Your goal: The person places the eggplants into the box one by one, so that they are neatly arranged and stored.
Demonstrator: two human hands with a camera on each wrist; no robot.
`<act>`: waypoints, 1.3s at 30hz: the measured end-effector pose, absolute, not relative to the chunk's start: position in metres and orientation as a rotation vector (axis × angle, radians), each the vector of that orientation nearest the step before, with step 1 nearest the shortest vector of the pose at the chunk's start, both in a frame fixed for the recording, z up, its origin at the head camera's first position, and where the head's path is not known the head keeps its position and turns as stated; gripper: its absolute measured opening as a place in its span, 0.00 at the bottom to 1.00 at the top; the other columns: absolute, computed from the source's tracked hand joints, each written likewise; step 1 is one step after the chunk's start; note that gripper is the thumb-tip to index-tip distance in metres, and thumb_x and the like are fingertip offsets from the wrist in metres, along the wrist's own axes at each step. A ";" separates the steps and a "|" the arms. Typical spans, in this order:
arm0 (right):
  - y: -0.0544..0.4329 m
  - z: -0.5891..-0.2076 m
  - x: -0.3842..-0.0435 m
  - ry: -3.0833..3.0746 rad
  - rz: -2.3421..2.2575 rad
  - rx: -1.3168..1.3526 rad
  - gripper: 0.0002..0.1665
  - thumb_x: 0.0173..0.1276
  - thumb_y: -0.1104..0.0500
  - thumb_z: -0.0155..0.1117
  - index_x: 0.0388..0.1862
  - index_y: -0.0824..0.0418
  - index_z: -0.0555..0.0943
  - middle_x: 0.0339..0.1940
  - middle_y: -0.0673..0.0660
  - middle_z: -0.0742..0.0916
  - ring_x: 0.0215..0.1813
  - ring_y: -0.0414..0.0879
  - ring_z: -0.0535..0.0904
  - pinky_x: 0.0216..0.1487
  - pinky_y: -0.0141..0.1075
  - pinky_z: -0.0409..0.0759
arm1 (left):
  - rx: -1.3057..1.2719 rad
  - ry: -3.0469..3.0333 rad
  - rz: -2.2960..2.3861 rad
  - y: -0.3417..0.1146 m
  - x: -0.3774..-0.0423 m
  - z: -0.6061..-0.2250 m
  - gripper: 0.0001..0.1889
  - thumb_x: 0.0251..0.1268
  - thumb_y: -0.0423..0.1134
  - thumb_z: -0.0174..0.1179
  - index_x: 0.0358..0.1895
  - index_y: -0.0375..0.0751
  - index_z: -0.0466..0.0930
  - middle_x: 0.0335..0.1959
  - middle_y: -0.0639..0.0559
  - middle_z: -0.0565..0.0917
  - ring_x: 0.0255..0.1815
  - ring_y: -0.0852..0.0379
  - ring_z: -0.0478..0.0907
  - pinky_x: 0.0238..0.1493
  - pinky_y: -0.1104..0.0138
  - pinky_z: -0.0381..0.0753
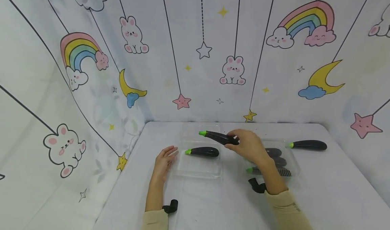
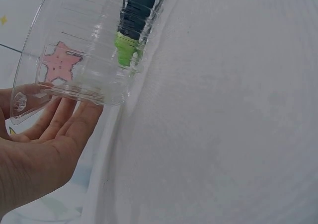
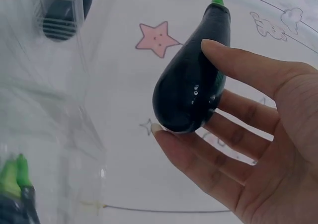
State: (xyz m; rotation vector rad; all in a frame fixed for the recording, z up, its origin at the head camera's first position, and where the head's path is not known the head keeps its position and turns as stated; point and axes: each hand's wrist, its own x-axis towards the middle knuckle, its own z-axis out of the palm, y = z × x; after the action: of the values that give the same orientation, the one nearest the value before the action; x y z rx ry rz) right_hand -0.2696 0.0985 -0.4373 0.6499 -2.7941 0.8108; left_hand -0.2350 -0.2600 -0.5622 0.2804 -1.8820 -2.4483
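From the head view, we see the left hand (image 1: 164, 164) at the left side of the left tray (image 1: 198, 167), its fingers loosely extended and slightly bent along the clear wall. Its forearm comes in from the near side of the left tray. Inside this tray lies one dark eggplant (image 1: 203, 152), green tip to the left. We find the right hand (image 1: 248, 145) off the tray's right side, thumb and fingers pinching the held eggplant (image 1: 217, 137) by its thick end. That eggplant is above the counter (image 1: 195, 206), its green tip reaching over the left tray. The right forearm slants in across the right tray (image 1: 290, 160), which sits to the right of the left tray and contains more eggplants (image 1: 273, 152). Farther right lies a loose eggplant (image 1: 310, 145).

In the left wrist view, we see the fingers against the left tray's wall, the thumb partly behind its clear rim.

In the right wrist view, the thumb presses one side of the held eggplant and the fingers bend round the other, with one fingertip by the rounded end.
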 end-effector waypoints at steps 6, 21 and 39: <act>0.085 -0.448 -0.270 -2.796 0.794 0.698 0.26 0.62 0.45 0.81 0.57 0.53 0.88 0.50 0.51 0.91 0.45 0.47 0.86 0.41 0.45 0.84 | 0.276 -1.879 -2.446 -0.260 -0.234 -0.560 0.25 0.79 0.27 0.52 0.75 0.31 0.64 0.73 0.37 0.74 0.75 0.42 0.71 0.77 0.51 0.68; 0.058 -0.475 -0.273 -2.788 0.755 0.773 0.24 0.61 0.44 0.81 0.55 0.50 0.89 0.50 0.49 0.91 0.43 0.44 0.86 0.35 0.38 0.83 | 0.315 -1.875 -2.446 -0.260 -0.235 -0.561 0.25 0.79 0.27 0.53 0.76 0.31 0.65 0.73 0.38 0.75 0.75 0.42 0.72 0.77 0.52 0.68; 0.027 -0.498 -0.276 -2.850 0.614 0.819 0.26 0.60 0.43 0.82 0.54 0.51 0.89 0.51 0.49 0.90 0.49 0.48 0.87 0.47 0.45 0.85 | 0.347 -1.892 -2.420 -0.257 -0.236 -0.560 0.25 0.79 0.27 0.54 0.75 0.31 0.66 0.72 0.37 0.75 0.74 0.42 0.73 0.75 0.52 0.71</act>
State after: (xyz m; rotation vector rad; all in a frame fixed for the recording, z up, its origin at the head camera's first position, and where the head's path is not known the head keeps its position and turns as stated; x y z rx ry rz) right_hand -0.2764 0.0265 -0.4978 0.8189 -2.8504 0.6141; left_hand -0.2362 -0.2568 -0.5595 0.3466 -1.8921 -2.4202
